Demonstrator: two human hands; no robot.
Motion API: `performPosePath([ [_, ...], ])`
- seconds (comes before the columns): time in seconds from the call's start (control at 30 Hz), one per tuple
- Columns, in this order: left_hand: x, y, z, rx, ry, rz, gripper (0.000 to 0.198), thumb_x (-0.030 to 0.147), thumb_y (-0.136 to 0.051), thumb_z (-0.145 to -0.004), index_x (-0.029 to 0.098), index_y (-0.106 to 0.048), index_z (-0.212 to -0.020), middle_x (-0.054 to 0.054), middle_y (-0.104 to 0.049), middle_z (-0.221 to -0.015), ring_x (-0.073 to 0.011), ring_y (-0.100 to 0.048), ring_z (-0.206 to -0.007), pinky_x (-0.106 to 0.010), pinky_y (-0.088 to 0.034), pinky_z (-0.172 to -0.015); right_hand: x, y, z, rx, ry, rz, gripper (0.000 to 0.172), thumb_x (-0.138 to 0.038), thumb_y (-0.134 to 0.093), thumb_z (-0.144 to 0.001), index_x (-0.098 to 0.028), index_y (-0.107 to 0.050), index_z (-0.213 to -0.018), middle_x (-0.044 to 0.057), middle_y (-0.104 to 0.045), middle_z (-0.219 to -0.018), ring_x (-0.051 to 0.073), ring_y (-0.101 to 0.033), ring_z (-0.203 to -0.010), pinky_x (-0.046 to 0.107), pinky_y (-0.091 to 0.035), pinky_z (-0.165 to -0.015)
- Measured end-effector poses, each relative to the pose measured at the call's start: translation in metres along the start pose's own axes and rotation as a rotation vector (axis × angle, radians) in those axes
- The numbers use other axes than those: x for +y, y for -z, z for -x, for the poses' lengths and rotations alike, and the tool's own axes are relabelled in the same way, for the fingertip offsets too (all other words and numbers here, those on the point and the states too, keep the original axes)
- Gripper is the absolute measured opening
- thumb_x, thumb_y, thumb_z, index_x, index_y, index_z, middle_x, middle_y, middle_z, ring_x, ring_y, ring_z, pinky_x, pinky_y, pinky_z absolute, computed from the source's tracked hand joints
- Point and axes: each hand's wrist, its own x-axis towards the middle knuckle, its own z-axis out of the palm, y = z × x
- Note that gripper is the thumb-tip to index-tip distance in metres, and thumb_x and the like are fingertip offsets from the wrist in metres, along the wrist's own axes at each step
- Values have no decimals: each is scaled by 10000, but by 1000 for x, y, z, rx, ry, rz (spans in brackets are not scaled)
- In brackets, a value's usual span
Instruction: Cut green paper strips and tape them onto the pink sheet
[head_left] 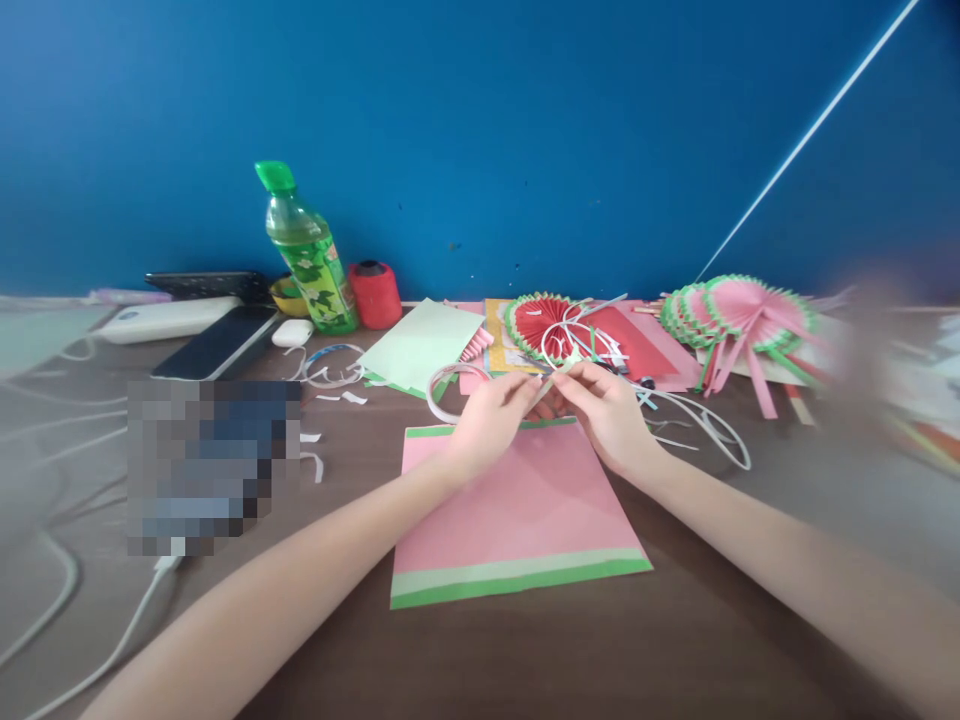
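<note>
My left hand (pixel 487 418) and my right hand (pixel 611 412) meet above the far edge of a pink sheet of paper (pixel 510 500). Between their pinched fingertips runs a thin pale strip (pixel 541 391); whether it is paper or tape I cannot tell. The sheet lies flat, with a pale green and a darker green band along its near edge and a green band along its far edge. Just beyond my fingers are a red pleated paper fan (pixel 536 325) with a green rim and a tangle of white cable (pixel 562 335).
Pale green paper (pixel 424 342) lies behind my left hand. Pink-and-green folded fans (pixel 750 310) with paper strips sit at the right. Along the blue wall stand a green-capped bottle (pixel 311 260) and a red thread spool (pixel 375 297). Phones (pixel 217 343) and cables occupy the left.
</note>
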Motion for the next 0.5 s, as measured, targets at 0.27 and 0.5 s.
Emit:
performPosePath([
  [0.27,6,7,-10,347,94,407,214,238,-429,-806,143,-576,-684,-31,-626,-746,-107,-586,-676,-214,-471,-655,-3,1,-1,11,-37,-126,165,-332,-630,-731,-185,-591,-667,-27,-541,-592,82,-492,-527,229,-404,-521],
  [0.5,4,19,-17,409,183,648,179,226,-425,-801,140,-528,-683,0,-578,-645,-76,-557,-556,-216,-463,-607,-10,5,-7,27,-18,-217,144,-298,-614,-751,-186,-574,-670,-26,-553,-635,77,-506,-552,218,-417,-522],
])
